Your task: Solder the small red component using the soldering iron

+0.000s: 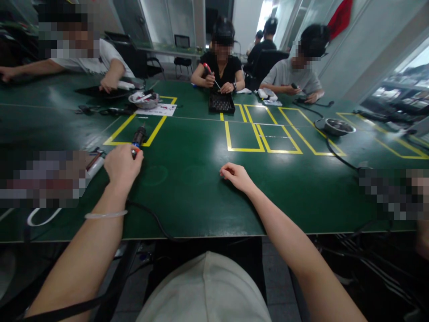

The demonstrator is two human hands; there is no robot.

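Observation:
My left hand [122, 166] is closed around the handle of a black tool with a red and blue band [138, 136], which points away from me over the green table [187, 179]. A black cord [157, 221] runs from under that arm to the table's front edge. My right hand [236, 175] rests on the table with its fingers curled in; nothing shows in them. A clear bangle [105, 215] sits on my left forearm.
Yellow tape rectangles [254, 136] mark the tabletop. Across the table a person works with a red screwdriver [208, 70] over a black tray [221, 103]. Two metal bowls [145, 100] [336, 126], a paper sheet [161, 110] and cables lie about. Other people sit at left and right.

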